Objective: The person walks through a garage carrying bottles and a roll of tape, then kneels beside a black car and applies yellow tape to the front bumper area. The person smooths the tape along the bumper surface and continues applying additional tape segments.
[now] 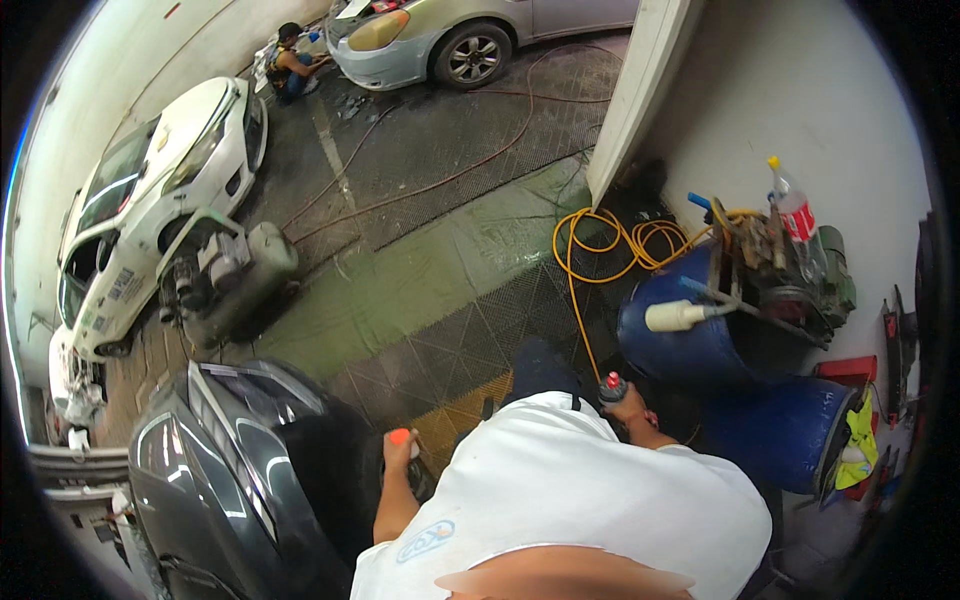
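Observation:
Low in the head view, my left hand (394,456) is closed round a bottle with an orange cap (400,437); most of its body is hidden by the hand. It is beside the dark grey car's front end (215,450). On the other side of my white shirt, my right hand (633,408) grips a dark bottle with a red top (612,388). That hand is left of a blue drum (765,430) lying on its side, and a yellow hose (583,320) runs down close to it.
Another blue drum (650,340), a machine (770,270) and a clear soda bottle (795,215) stand at the right. An air compressor (235,265) sits by a white car (150,200). Dark hoses cross the floor. A person (290,68) crouches near a silver car (420,45).

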A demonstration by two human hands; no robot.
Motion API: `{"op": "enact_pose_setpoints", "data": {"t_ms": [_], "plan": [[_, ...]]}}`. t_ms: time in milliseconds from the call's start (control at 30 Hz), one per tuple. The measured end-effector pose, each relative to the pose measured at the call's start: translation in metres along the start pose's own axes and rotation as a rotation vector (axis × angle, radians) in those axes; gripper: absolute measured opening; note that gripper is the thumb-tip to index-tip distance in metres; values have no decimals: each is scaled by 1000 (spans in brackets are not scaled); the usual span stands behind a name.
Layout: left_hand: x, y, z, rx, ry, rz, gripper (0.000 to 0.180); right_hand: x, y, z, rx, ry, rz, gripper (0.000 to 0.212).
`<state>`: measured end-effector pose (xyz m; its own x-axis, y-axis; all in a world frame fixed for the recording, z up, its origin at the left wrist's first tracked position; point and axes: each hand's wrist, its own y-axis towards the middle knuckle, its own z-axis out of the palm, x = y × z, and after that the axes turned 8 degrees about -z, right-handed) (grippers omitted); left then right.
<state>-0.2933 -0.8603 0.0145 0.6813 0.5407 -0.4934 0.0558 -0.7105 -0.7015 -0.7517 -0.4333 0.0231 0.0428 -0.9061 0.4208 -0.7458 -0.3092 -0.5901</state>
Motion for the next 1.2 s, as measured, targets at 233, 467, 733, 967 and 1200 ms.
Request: {"op": "enact_pose_setpoints", "data": {"t_ms": [233,467,733,967,1200], "plan": [[-308,154,47,64,-254,169,61,82,164,-7,-302,263,297,111],[-615,126,198,572,139,627,59,378,407,-169,-462,388,-286,103],[-912,109,277,762,402,1294,62,663,531,-286,-232,1143,-443,68],[-1146,184,324,1111,653,1510,55,783,660,-278,228,1482,-336,56],[-1322,246,387,1197,750,1757,62,850,760,-294,112,1759,-98,59]]}}
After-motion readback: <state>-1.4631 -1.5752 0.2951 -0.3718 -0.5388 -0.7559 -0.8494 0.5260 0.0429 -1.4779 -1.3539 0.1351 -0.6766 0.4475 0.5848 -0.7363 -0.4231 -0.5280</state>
